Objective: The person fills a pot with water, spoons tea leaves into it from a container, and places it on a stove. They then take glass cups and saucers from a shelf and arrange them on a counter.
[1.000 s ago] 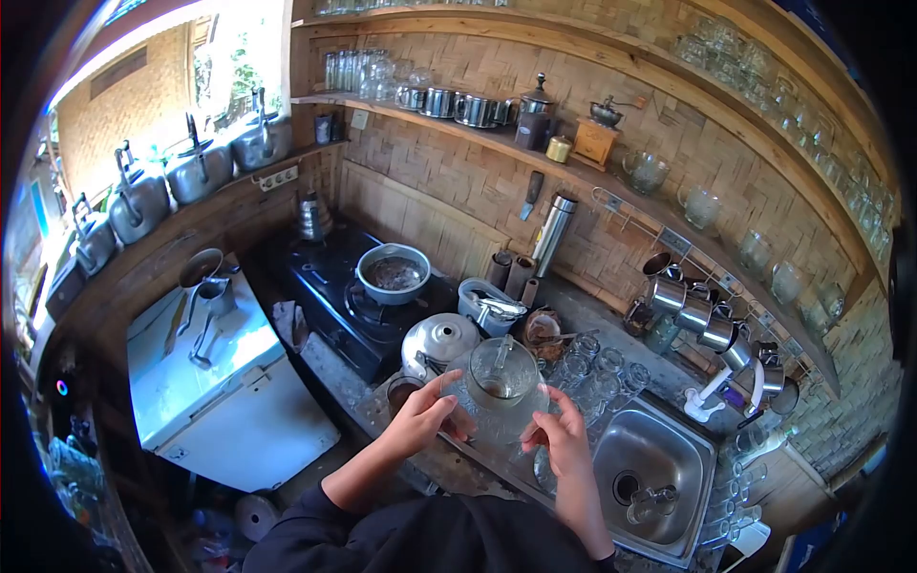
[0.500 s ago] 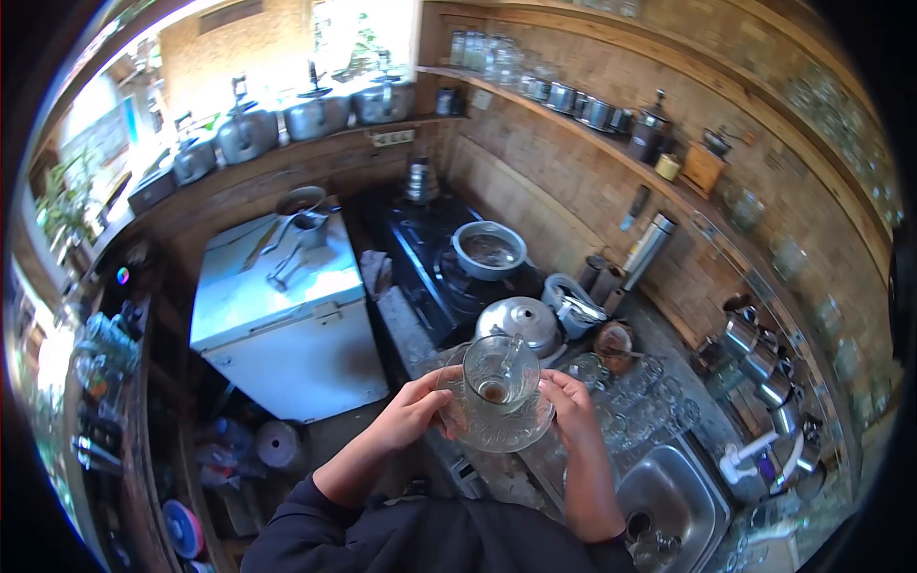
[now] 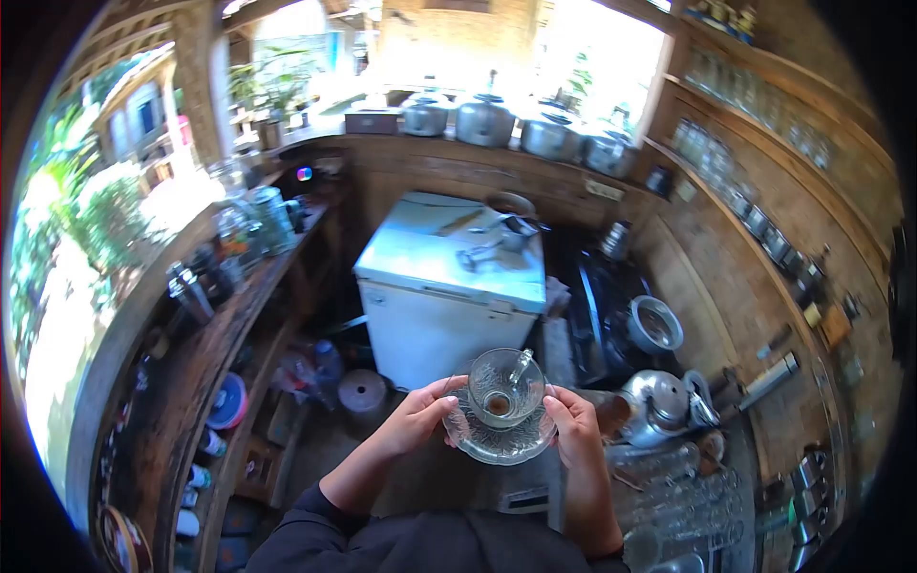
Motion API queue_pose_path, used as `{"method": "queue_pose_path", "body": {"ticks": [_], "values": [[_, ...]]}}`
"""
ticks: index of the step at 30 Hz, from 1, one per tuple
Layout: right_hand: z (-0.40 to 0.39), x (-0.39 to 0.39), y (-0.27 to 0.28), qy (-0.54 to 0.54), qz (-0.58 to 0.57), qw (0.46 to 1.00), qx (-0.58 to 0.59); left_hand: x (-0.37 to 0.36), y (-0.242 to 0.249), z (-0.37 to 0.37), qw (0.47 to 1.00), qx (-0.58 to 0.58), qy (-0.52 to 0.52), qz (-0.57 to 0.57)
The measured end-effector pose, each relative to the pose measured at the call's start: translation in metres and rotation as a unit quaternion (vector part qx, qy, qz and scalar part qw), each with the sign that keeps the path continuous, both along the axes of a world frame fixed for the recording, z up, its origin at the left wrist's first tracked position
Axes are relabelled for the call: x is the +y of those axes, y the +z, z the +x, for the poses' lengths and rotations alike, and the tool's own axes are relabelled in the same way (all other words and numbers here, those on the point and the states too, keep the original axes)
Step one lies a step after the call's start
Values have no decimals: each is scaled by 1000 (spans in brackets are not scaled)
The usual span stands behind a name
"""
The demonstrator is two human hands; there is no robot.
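Note:
A clear glass saucer (image 3: 499, 449) with a patterned surface is held level in front of my body. On it stands a clear glass cup (image 3: 506, 382), upright, its handle toward the far right side and a small brownish spot showing at its base. My left hand (image 3: 420, 415) pinches the saucer's left rim, thumb on top. The opposite rim is gripped by my right hand (image 3: 576, 427), thumb also on top. Fingers beneath the saucer are mostly hidden.
Ahead stands a white chest freezer (image 3: 449, 329) with utensils on its lid. To the right are a black stove (image 3: 597, 315) with a pot (image 3: 655, 323), a metal kettle (image 3: 659, 401) and several glasses (image 3: 688, 506). A wooden shelf (image 3: 205, 368) runs along the left.
My view has turned left, so the freezer now lies straight ahead and the stove and counter sit farther right. Both hands still hold the saucer with the cup on it.

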State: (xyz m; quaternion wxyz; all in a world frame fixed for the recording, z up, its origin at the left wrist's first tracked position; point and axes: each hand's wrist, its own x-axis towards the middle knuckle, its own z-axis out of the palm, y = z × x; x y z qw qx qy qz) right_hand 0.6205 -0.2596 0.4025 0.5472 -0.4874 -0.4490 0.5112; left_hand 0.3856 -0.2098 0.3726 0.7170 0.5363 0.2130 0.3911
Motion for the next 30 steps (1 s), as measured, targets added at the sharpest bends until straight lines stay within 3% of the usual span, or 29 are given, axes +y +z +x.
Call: {"method": "queue_pose_path", "body": {"ticks": [9, 17, 23, 30], "values": [[-210, 3, -5, 191, 17, 978, 80, -91, 22, -204, 961, 76, 259, 59], [-383, -20, -6, 385, 5, 916, 107, -204, 30, -339, 908, 18, 418, 24], [-493, -45, -11, 491, -24, 865, 100, -281, 31, -398, 828, 43, 560, 12], [-611, -64, -17, 644, -37, 760, 75, -340, 26, -440, 713, 12, 701, -4]]}}
